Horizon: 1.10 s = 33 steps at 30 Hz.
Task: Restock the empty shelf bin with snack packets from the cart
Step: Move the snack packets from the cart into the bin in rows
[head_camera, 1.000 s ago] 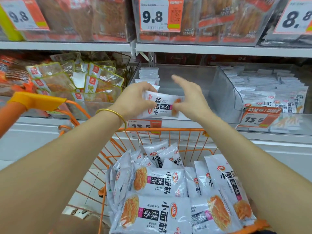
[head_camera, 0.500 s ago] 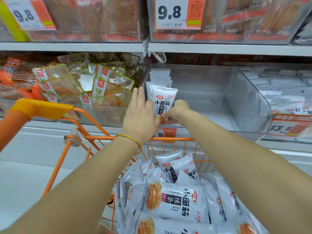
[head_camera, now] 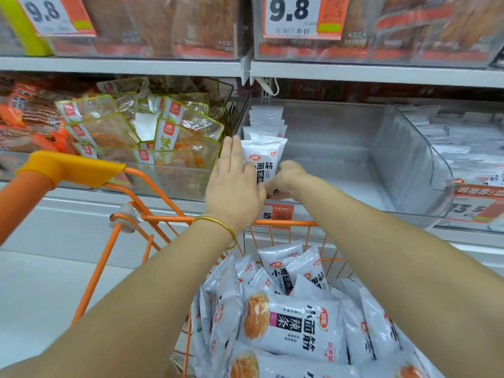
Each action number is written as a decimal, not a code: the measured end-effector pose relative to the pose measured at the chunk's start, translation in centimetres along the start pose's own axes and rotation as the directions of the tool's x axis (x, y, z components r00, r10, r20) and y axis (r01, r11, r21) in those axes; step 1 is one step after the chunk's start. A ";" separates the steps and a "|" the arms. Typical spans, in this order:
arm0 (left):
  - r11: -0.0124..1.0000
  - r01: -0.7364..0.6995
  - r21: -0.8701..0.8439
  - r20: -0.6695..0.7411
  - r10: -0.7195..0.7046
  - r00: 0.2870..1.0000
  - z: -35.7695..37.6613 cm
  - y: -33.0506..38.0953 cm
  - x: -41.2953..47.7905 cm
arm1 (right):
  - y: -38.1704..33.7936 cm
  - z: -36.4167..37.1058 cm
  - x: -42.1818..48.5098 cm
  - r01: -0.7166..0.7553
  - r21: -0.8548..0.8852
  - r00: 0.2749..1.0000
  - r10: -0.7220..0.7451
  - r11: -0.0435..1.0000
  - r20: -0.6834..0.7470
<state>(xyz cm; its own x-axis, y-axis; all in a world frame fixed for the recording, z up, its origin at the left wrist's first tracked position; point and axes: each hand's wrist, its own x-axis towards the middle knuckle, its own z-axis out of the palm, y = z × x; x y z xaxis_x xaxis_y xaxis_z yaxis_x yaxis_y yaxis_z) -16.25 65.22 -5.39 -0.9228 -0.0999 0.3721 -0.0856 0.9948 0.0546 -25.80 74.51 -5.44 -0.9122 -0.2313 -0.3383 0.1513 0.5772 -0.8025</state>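
A clear plastic shelf bin (head_camera: 409,165) holds a short row of white snack packets standing upright along its left wall. The front packet (head_camera: 263,156) stands at the bin's near left corner. My left hand (head_camera: 234,184), fingers straight, lies flat against that packet's left side. My right hand (head_camera: 285,180) is curled around the packet's lower edge and pinches it. More packets (head_camera: 267,118) stand behind it. The orange wire cart (head_camera: 152,218) below holds several white packets (head_camera: 294,323) with orange noodle pictures.
Left of the bin, another clear bin holds yellow-edged packets (head_camera: 163,126). A bin of white packets (head_camera: 469,148) is on the right. A shelf (head_camera: 381,73) with 9.8 price tags runs above. The yellow cart handle (head_camera: 68,166) juts out at left.
The packet went from lying flat between both hands over the bin's front edge to standing upright in the left corner. My left hand flattened against it. My right hand dropped to its base.
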 end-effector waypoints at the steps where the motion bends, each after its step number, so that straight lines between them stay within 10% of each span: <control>1: 1.000 0.000 -0.003 0.000 0.000 1.000 0.0 0.0 0.0 | 0.1 0.0 0.0 0.012 -0.004 1.000 -0.012 1.000 -0.014; 33: 1.000 0.025 -0.007 0.074 -0.024 0.997 -1.2 0.3 -0.3 | -0.8 -0.2 -1.5 0.058 -0.220 0.997 -0.044 0.974 0.071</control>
<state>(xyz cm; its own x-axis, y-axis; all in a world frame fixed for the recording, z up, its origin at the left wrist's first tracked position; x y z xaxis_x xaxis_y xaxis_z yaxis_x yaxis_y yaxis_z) -15.51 65.53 -4.35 -0.9458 -0.1223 0.3009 -0.1058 0.9919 0.0707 -24.60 74.57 -4.21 -0.8885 -0.3114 -0.3369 0.0102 0.7208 -0.6930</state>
